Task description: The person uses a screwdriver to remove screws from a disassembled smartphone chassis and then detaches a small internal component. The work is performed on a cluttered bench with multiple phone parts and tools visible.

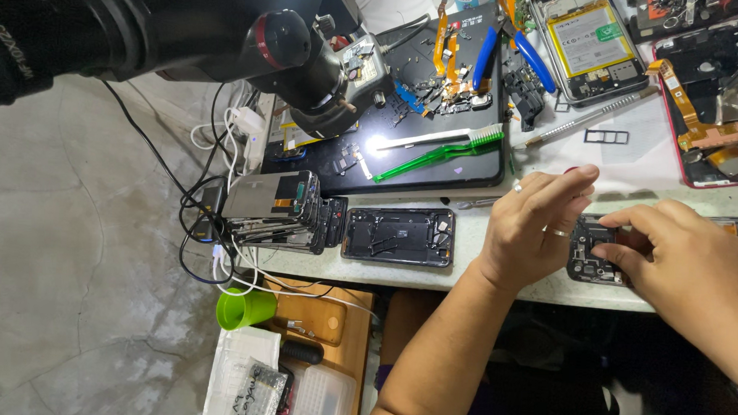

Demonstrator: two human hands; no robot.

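Head view: left hand (534, 229), ring on one finger, rests on the pale worktop (500, 277), its fingers loosely together and touching the left edge of a small black opened phone frame (595, 260). Right hand (693, 258) pinches that frame's right side, though the grip is partly hidden. Left of the frame lies a black phone chassis (398, 235); beyond it, a green-handled brush (439, 155).

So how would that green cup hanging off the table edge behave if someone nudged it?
The green cup looks like thin plastic, so probably light and easily shifted. It lies tilted on its side among white cables, so it would likely swing or roll rather than stay put. It seems unlikely to break.
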